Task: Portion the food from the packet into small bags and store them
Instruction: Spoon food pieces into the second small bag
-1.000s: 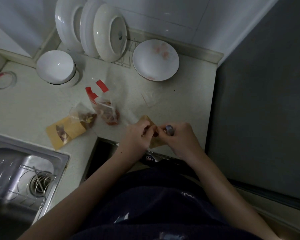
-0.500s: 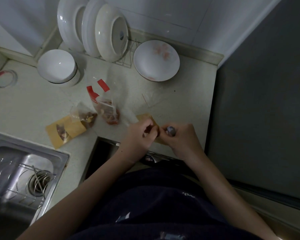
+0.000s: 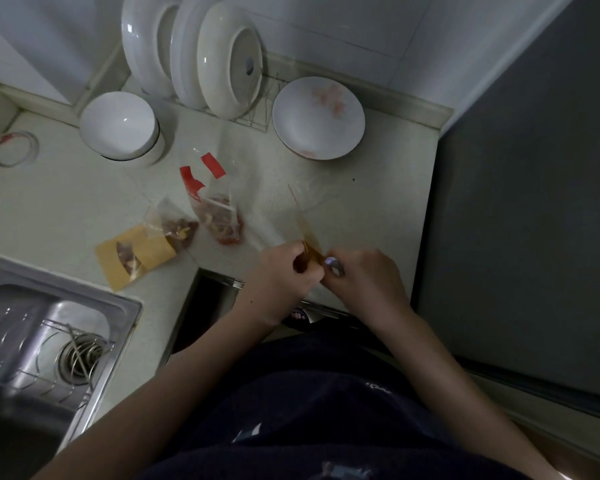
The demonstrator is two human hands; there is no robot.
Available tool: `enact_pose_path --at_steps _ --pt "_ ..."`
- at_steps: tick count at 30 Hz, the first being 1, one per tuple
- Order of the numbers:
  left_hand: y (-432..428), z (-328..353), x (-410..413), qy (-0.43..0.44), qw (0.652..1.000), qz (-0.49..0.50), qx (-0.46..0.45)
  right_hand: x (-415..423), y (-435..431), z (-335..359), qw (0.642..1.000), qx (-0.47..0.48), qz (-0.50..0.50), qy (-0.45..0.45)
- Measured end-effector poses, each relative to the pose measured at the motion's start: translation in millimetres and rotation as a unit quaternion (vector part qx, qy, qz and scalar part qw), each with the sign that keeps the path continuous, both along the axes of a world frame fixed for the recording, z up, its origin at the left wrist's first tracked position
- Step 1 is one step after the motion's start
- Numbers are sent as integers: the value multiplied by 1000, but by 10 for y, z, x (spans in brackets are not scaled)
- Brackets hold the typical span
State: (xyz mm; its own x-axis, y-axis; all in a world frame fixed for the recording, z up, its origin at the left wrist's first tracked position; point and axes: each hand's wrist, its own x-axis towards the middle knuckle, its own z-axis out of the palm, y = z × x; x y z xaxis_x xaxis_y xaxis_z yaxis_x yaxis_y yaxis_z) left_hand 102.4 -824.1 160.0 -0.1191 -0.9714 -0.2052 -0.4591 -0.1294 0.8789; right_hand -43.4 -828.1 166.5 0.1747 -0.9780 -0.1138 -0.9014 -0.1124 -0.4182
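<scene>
My left hand (image 3: 284, 271) and my right hand (image 3: 364, 278) meet at the counter's front edge and together pinch a small bag with a brownish-yellow part (image 3: 309, 244); its thin edge runs up and away from my fingers. What is inside it is hidden by my fingers. Left of my hands lie a clear packet with red strips (image 3: 215, 216) holding reddish food, a small clear bag of food (image 3: 174, 226), and a yellow bag with a window (image 3: 136, 258).
A white bowl (image 3: 118, 126) and a patterned plate (image 3: 317, 117) stand at the back, with plates upright in a wire rack (image 3: 194, 53). A steel sink (image 3: 42, 334) is at the left. A dark panel (image 3: 534, 202) bounds the counter on the right.
The bag between my fingers has turned from lying flat to standing edge-on, and both hands shifted slightly together.
</scene>
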Motion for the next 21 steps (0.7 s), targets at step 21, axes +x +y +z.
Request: enact_pose_path --at_steps 21 --pt "-15 -131 265 -84 990 -102 -45 143 -183 8 970 100 -143 -170"
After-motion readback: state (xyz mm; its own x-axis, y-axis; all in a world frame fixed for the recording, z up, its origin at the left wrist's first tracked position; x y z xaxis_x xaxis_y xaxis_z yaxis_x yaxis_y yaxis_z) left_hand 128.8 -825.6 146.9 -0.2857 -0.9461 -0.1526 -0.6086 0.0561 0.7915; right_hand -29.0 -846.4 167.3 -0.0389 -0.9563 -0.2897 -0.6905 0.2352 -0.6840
